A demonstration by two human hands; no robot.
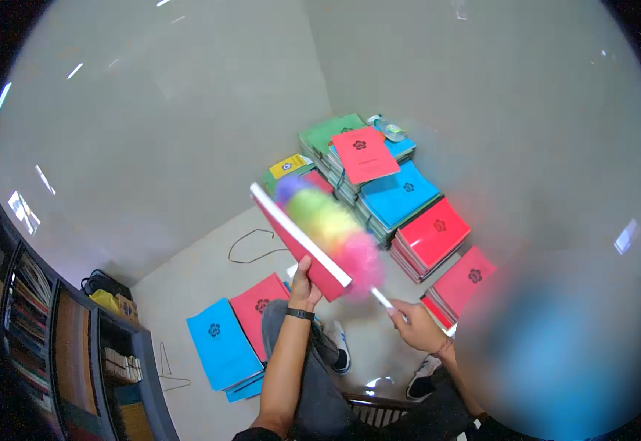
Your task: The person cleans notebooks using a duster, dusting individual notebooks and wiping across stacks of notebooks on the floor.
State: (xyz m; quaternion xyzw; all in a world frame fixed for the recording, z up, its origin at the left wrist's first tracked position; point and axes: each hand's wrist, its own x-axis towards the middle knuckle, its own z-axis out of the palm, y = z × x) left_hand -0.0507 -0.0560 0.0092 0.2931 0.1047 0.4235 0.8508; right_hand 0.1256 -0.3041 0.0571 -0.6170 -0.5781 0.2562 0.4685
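My left hand (304, 292) grips a thick red-covered book (301, 235) at its lower part, tilted with the white page edges facing up and right. A dark band is around that wrist. In my right hand (417, 327) is the white handle of a fluffy duster (328, 224), coloured purple, green, yellow and pink. Its blurred fluff lies along the book's page edges in this view. Below the left hand, a blue book (223, 344) and a pink book (260, 303) rest on stacks on the floor. Beyond the right hand sits another pink-covered stack (466, 278).
Stacks of green books (339, 131), blue books (401, 192) and red books (434, 231) stand near the wall corner, with a plastic bottle (390, 130) on top. A shelf unit (56, 345) runs along the left. A cord (243, 246) and a wire hanger (170, 371) lie on the floor.
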